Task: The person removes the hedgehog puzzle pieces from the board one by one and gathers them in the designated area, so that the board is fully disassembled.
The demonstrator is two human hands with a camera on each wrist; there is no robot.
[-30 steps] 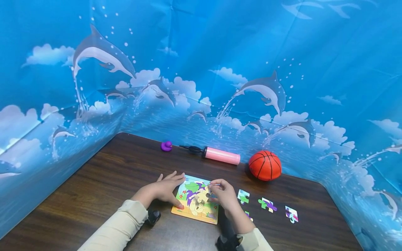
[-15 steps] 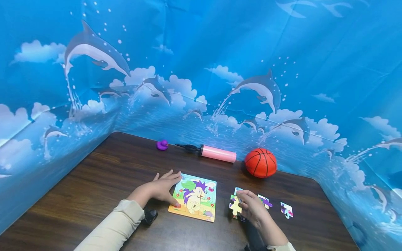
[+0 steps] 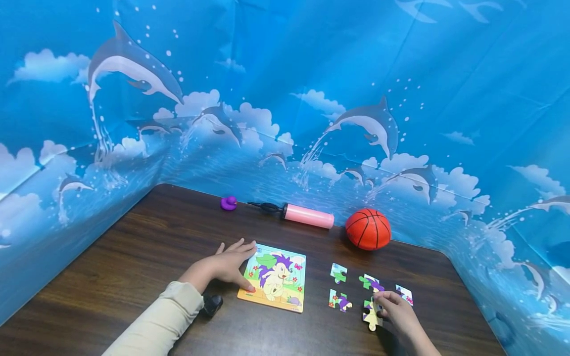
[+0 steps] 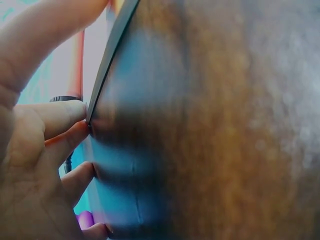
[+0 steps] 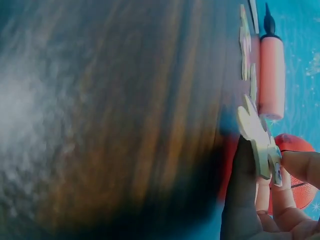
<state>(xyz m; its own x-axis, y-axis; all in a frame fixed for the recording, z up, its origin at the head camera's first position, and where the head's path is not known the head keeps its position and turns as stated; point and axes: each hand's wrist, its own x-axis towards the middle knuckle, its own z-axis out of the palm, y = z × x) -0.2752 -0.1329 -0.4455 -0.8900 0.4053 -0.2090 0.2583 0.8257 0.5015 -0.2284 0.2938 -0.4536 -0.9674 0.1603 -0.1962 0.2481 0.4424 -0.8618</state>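
Farthest left, your pale sleeve [image 3: 156,316] led to your left hand [image 3: 224,267], its fingers spread wide at the left edge of the puzzle board [image 3: 273,281] and its thumb over the near-left corner. The purple duck [image 3: 229,203] sat well behind that hand. The board lay flat on the counter [image 3: 111,257], showing a hedgehog, with the pink pump [image 3: 308,216] lying beyond. Farther right, the leaf piece [image 3: 339,272] and, nearer you, the flower piece [image 3: 342,301] lay loose and apart. The red ball [image 3: 368,229] sat behind them. Next, a green-and-purple piece [image 3: 372,282] lay just beyond the yellow piece [image 3: 370,316] your right hand [image 3: 401,314] pinched between thumb and fingers; whether that one touched the counter, I couldn't tell. The last piece [image 3: 404,293] lay partly hidden by your right hand
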